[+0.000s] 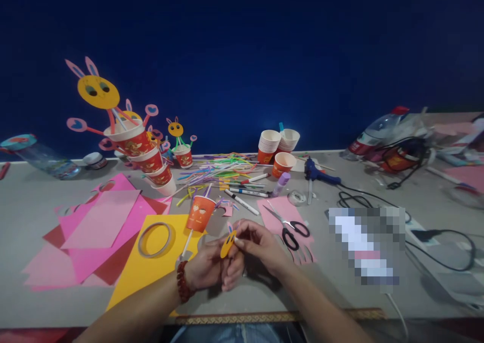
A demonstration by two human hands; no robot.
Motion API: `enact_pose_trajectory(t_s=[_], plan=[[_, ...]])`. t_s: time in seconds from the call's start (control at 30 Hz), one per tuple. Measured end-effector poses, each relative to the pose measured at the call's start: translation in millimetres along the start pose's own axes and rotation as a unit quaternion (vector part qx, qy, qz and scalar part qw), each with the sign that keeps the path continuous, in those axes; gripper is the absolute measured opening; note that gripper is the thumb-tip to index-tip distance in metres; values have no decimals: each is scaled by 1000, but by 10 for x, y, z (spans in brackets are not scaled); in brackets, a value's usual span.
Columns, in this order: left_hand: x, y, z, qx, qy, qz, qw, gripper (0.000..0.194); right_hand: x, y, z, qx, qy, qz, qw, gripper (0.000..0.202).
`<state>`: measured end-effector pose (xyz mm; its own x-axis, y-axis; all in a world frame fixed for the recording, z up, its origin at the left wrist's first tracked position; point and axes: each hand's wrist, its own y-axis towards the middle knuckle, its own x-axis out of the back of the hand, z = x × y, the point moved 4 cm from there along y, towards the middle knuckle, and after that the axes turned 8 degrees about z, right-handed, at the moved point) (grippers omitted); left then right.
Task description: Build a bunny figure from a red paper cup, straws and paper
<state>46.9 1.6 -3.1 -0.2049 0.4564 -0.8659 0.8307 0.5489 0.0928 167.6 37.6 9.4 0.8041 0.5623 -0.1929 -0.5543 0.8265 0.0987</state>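
Note:
A small yellow paper bunny face (227, 244) with pink ears sits between my two hands above the table's front. Its lower part rests in the curled fingers of my left hand (212, 265), which wears a dark red bead bracelet (183, 281). Thumb and fingers of my right hand (259, 242) pinch its right edge; their tips are partly hidden. Just behind my left hand, an orange paper cup (200, 213) with straws lies tilted over the yellow sheet (141, 254). Black-handled scissors (290, 229) lie on a pink sheet (272, 209) to the right.
Stacked cup figures with bunny faces (99, 92) stand at back left, behind pink paper sheets (104, 219) and a tape roll (154, 239). Straws (219, 171), markers (242, 203) and paper cups (269, 144) lie or stand further back. A corded blue glue gun (319, 174) is right.

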Motion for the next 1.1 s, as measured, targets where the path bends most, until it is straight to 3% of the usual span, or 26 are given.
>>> enact_pose_trajectory(t_s=[0.1,0.17,0.27,0.33,0.4,0.47,0.6,0.67,0.73,0.77,0.8,0.83,0.9,0.93,0.97,1.03,1.1], plan=[[-25,-8,-55,-30,0,18,999,23,89,1,-12,17,32,-34,999,26],[-28,-23,-102,-43,-5,15,999,22,228,-25,36,62,-8,-92,994,14],[-15,-46,-152,-50,-23,-1,998,23,386,-79,125,85,-141,-160,973,36],[-15,-54,-157,-50,-30,-1,998,22,386,-85,166,72,-230,-161,957,40],[-18,-53,-136,-45,-27,8,999,21,308,-65,179,71,-259,-140,953,32],[-9,-47,-94,-37,-20,21,999,20,178,-27,145,73,-208,-92,971,23],[39,-28,16,0,-9,45,999,22,-37,18,37,63,-51,-21,996,29],[52,-21,45,38,20,28,999,29,-55,8,8,53,-12,-20,998,31],[51,-37,5,83,122,-28,989,39,-7,-13,-2,42,10,-36,998,31],[48,-60,-63,97,211,-71,970,44,44,-25,2,42,19,-57,997,31],[43,-97,-179,92,327,-125,932,42,108,-37,11,47,26,-83,995,31],[23,-153,-365,36,461,-199,864,37,179,-48,24,57,34,-114,991,31],[-71,-322,-748,-79,670,-335,658,28,313,-64,49,81,49,-170,981,29],[-106,-416,-901,-116,718,-390,564,26,361,-65,57,86,55,-184,978,27],[-113,-499,-1023,-135,739,-431,500,26,394,-63,60,85,60,-190,976,26],[-54,-607,-1178,-107,760,-476,430,43,415,-55,63,76,69,-188,977,23],[50,-648,-1234,-41,769,-492,405,62,395,-51,63,61,77,-178,979,23]])
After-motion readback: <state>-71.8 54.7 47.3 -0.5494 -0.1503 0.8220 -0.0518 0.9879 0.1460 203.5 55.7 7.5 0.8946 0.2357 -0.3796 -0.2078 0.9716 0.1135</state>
